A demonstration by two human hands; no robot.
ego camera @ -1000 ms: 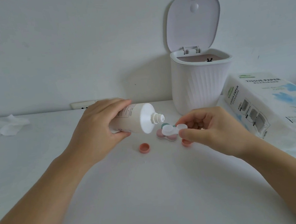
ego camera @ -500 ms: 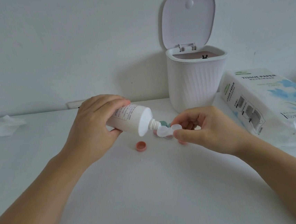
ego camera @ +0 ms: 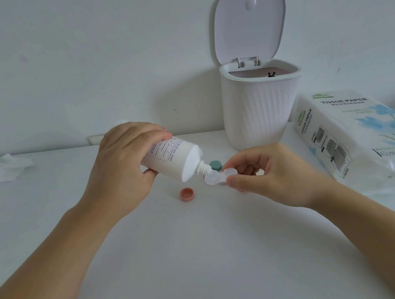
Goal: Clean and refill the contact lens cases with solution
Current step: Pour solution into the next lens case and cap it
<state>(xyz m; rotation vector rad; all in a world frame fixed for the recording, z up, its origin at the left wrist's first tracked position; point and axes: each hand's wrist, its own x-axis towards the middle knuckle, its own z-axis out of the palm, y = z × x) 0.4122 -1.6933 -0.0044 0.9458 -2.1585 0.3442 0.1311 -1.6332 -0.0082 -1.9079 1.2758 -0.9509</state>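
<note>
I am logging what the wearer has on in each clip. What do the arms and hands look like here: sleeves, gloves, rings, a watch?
Both forearms are bare right to the frame's edge, with no sleeve in view. The left hand and the right hand wear no gloves. No ring, watch or bracelet shows on the visible fingers or wrists.

A small white ribbed plastic waste bin (ego camera: 260, 109) stands at upper right of centre against the wall, its hinged lid raised. At the right edge lies a white plastic-wrapped pack of tissue paper (ego camera: 359, 138). A crumpled white tissue (ego camera: 5, 167) lies at far left.
</note>
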